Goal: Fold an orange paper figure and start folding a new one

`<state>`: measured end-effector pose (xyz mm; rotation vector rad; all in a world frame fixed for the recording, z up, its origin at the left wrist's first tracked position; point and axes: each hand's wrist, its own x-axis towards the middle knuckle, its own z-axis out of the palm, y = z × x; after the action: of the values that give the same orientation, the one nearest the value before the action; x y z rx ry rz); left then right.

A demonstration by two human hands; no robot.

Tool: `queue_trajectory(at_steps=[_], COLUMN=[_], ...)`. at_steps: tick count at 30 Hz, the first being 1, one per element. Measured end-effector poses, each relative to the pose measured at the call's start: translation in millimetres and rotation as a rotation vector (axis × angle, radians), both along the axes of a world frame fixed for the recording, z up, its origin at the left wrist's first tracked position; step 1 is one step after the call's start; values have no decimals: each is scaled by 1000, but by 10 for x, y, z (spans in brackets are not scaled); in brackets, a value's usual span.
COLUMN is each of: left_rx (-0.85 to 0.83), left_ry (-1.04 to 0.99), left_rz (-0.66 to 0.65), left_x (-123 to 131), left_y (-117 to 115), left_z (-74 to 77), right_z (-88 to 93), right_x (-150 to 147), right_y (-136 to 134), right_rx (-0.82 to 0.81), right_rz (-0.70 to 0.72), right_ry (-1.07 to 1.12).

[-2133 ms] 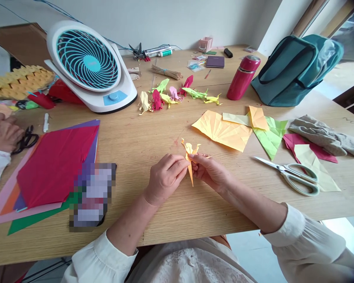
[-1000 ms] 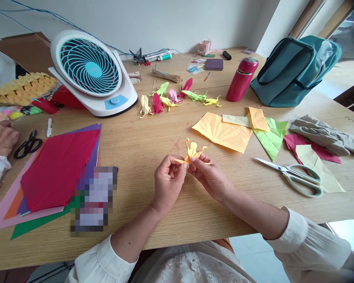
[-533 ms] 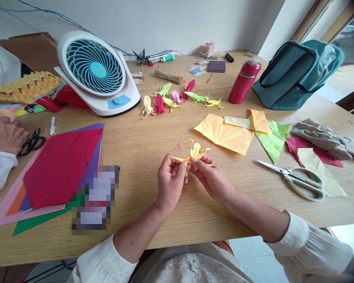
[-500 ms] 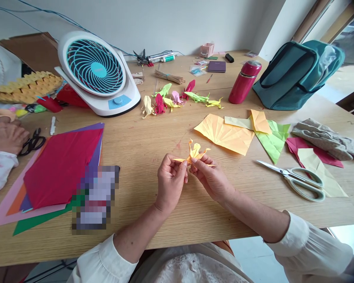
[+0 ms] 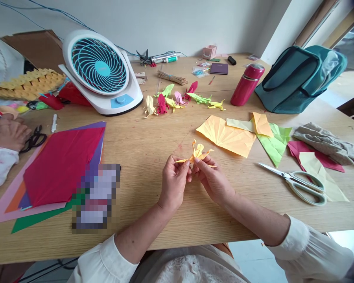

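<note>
A small orange-yellow origami figure (image 5: 198,151) with thin pointed limbs is held between both hands, a little above the table. My left hand (image 5: 176,179) pinches its left side between thumb and fingers. On the other side, my right hand (image 5: 211,177) pinches it the same way, the thumb pressed near its middle. The fingers hide its underside. Beyond the hands lies a creased orange paper sheet (image 5: 224,137). Several finished folded figures (image 5: 174,103) in yellow, green, red and pink sit farther back in a loose row.
Large scissors (image 5: 295,181) lie open at right, near green paper (image 5: 273,143) and a grey cloth (image 5: 321,141). A red flask (image 5: 247,84), teal bag (image 5: 295,82) and fan (image 5: 103,74) stand behind. Red paper (image 5: 61,169) tops a stack at left, near another person's hand (image 5: 10,131).
The whole view has shifted slightly, so things appear a little to the right. Both hands keep the same pinch on the origami figure, whose shape looks unchanged.
</note>
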<state>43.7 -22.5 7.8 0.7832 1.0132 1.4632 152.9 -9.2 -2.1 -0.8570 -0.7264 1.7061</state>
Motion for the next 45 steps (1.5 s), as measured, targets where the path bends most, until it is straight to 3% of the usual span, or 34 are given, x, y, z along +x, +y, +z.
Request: queue_trajectory(at_steps=[7, 12, 18, 26, 36, 42, 45], left_rx=[31, 34, -32, 21, 18, 6, 19], left_ry=[38, 74, 47, 108, 139, 148, 297], left_rz=[54, 59, 43, -42, -76, -171, -172], left_x=[-13, -30, -57, -96, -109, -278, -457], left_y=[8, 3, 5, 50, 62, 129, 197], left_z=[-31, -69, -56, -29, -183, -4, 83], right_z=[13, 45, 34, 20, -30, -6, 16], right_x=[-15, -26, 16, 81, 60, 121, 186], right_y=[6, 36, 86, 79, 74, 138, 183], right_rx=[36, 50, 177, 268, 341, 382, 419], right_rz=[10, -72, -174, -84, -81, -41, -19], right_ry=[-48, -100, -189, -350, -362, -338, -422])
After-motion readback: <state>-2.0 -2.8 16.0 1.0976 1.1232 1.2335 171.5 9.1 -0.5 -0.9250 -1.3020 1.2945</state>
